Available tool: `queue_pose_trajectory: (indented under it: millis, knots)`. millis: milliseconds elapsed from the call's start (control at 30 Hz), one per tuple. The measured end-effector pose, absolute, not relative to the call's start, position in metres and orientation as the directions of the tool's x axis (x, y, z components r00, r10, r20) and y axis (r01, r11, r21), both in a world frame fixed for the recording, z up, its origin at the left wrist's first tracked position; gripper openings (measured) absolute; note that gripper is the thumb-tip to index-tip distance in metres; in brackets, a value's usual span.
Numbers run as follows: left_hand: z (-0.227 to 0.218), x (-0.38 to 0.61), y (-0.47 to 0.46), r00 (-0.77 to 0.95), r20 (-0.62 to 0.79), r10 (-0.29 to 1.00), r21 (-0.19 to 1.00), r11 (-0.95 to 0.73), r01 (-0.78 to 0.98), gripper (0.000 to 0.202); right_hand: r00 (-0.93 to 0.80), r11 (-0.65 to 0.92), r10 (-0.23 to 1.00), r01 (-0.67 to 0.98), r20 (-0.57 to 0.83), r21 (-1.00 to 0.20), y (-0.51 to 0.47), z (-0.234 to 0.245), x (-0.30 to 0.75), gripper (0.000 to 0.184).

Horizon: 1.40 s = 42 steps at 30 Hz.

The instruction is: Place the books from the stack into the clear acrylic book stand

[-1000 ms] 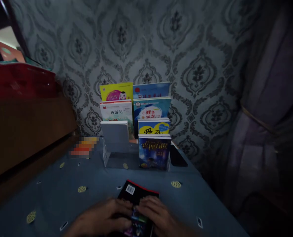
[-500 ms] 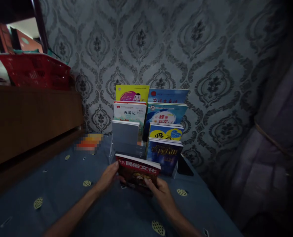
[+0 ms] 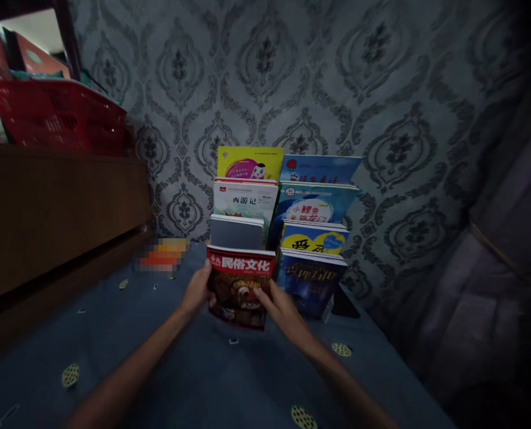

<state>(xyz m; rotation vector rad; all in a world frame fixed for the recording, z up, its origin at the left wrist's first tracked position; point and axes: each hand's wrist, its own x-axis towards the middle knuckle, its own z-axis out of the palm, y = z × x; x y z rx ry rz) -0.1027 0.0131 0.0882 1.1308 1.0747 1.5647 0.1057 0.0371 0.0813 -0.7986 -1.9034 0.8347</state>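
A dark red book (image 3: 236, 298) with white Chinese lettering stands nearly upright between my two hands, at the front left of a tiered book rack. My left hand (image 3: 199, 287) grips its left edge. On the other side, my right hand (image 3: 279, 301) is closed on the right edge, thumb across the cover. Right behind it rises a plain grey book (image 3: 236, 232), its lower part hidden. Further back are a white-green book (image 3: 245, 199) and a yellow book (image 3: 250, 162). The right column holds a dark blue book (image 3: 307, 283), a yellow-and-blue book (image 3: 314, 238) and two blue books.
Blue patterned cloth (image 3: 193, 381) covers the surface. A dark flat object (image 3: 345, 304) lies right of the rack. To the left, a red basket (image 3: 59, 116) sits on a wooden cabinet (image 3: 64, 202). A blurred orange patch (image 3: 164, 255) lies nearby; a curtain (image 3: 466, 310) hangs at right.
Both hands have raised the red book and tipped it more upright, bringing it up against the left column in front of the grey book. The view has shifted slightly.
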Motion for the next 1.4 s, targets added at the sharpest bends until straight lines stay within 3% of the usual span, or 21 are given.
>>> queue_pose_trajectory:
  millis: [167, 300, 567, 967, 1033, 1100, 1200, 1267, 1400]
  knots:
    - [0.141, -0.117, 0.048, -0.249, 0.505, 0.826, 0.833, -0.542, -0.110, 0.071, -0.205, 0.752, 0.659, 0.228, 0.724, -0.619, 0.061, 0.138, 0.084, 0.029]
    - [0.166, -0.116, 0.067, -0.241, 0.648, 0.722, 0.723, -0.683, -0.102, 0.066, -0.097, 0.797, 0.590, 0.230, 0.802, -0.558, 0.071, 0.153, 0.073, 0.020]
    - [0.151, -0.117, 0.086, -0.271, 0.658, 0.702, 0.702, -0.703, -0.115, 0.067, -0.101, 0.841, 0.511, 0.264, 0.853, -0.472, 0.089, 0.137, 0.070, 0.010]
    - [0.139, -0.115, 0.095, -0.292, 0.613, 0.734, 0.736, -0.665, -0.125, 0.060, -0.180, 0.826, 0.534, 0.320, 0.826, -0.465, 0.105, 0.133, 0.078, 0.011]
    - [0.139, -0.117, 0.095, -0.273, 0.638, 0.720, 0.746, -0.666, -0.013, 0.056, -0.172, 0.813, 0.541, 0.356, 0.823, -0.460, 0.108, 0.131, 0.079, 0.010]
    - [0.140, -0.121, 0.093, -0.260, 0.695, 0.670, 0.718, -0.661, 0.216, 0.050, -0.168, 0.795, 0.554, 0.397, 0.815, -0.459, 0.110, 0.130, 0.079, 0.007]
    - [0.145, -0.128, 0.088, -0.209, 0.823, 0.528, 0.525, -0.568, 0.634, 0.041, -0.176, 0.783, 0.564, 0.425, 0.807, -0.454, 0.112, 0.129, 0.079, 0.003]
    - [0.150, -0.130, 0.083, -0.148, 0.864, 0.480, 0.383, -0.438, 0.813, 0.032, -0.184, 0.783, 0.563, 0.429, 0.806, -0.449, 0.111, 0.129, 0.079, 0.003]
    - [0.159, -0.126, 0.072, -0.139, 0.792, 0.595, 0.261, -0.123, 0.958, 0.022, -0.189, 0.753, 0.578, 0.498, 0.794, -0.430, 0.111, 0.127, 0.078, 0.008]
